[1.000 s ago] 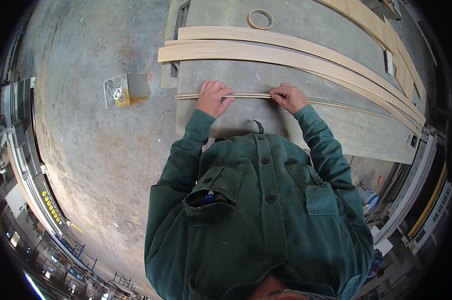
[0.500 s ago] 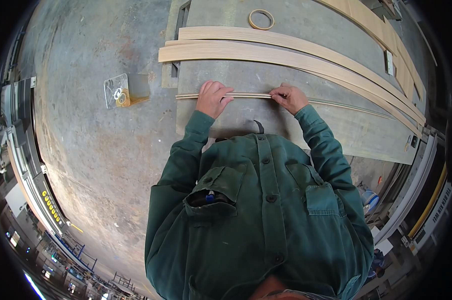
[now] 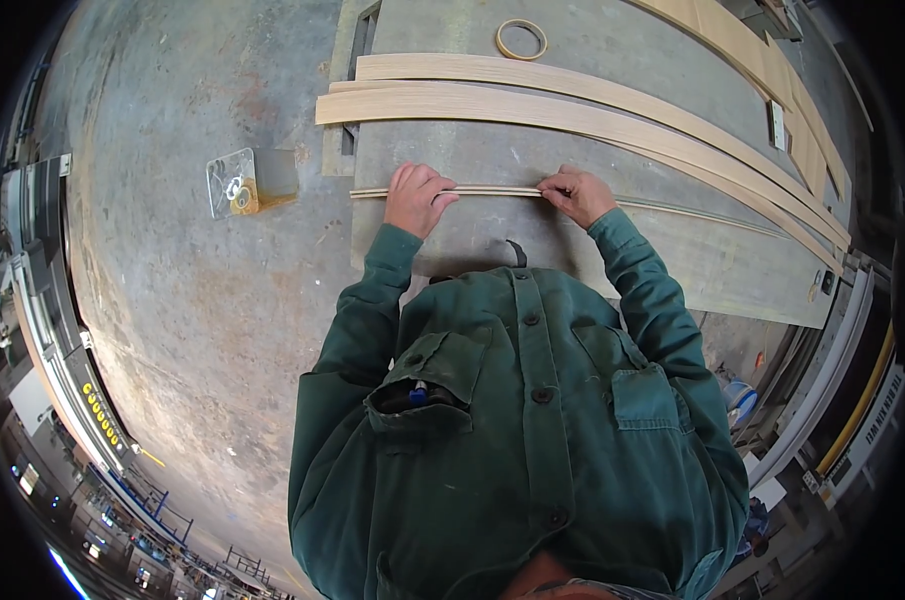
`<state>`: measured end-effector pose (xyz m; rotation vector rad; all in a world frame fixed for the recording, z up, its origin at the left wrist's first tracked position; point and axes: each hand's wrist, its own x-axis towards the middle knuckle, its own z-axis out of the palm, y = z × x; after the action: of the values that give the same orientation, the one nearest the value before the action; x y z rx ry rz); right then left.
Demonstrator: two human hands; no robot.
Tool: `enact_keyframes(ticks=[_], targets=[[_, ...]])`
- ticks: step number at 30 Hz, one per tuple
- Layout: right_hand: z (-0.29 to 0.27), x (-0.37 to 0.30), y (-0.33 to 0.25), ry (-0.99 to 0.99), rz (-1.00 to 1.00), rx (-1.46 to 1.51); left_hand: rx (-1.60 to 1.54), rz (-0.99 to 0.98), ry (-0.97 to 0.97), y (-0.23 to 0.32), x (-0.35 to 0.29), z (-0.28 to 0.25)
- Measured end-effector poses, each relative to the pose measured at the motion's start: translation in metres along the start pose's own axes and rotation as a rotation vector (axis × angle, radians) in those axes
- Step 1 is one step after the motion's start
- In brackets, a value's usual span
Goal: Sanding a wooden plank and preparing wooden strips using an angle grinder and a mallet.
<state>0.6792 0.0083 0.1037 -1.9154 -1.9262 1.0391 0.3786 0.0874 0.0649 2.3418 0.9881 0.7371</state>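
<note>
A thin, long wood strip (image 3: 497,191) runs left to right along the near side of the grey worktable (image 3: 452,150), seen edge-on; it looks like two layers lying together. My left hand (image 3: 418,200) grips it close to its left end, thumb on the near side and fingers over the far side. My right hand (image 3: 579,196) pinches the strip further right between thumb and curled fingers. Past that hand the strip stretches on to the right along the table. Just beyond my hands lie wide, light wood strips (image 3: 472,103), side by side.
A roll of tape (image 3: 521,40) lies on the far part of the table. More light wood boards (image 3: 717,35) lie at the far right. On the floor at left stands a clear plastic container (image 3: 254,183) with amber stuff inside. Machinery (image 3: 872,370) borders the right side.
My left hand has slid slightly left along the strip. My right hand keeps its pinch at nearly the same place.
</note>
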Motion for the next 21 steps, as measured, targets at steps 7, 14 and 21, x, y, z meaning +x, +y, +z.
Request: enact_keyframes(ticks=[7, 14, 21], targets=[[-0.002, 0.001, -0.004, 0.014, -0.039, -0.116, 0.048, -0.024, -0.033, 0.005, 0.001, -0.003], [0.0, 0.0, -0.006, 0.038, -0.049, -0.139, 0.017, 0.0, -0.131, 0.017, 0.007, 0.009], [0.0, -0.001, -0.007, 0.032, -0.013, -0.174, 0.013, -0.037, -0.132, 0.003, 0.001, 0.0]])
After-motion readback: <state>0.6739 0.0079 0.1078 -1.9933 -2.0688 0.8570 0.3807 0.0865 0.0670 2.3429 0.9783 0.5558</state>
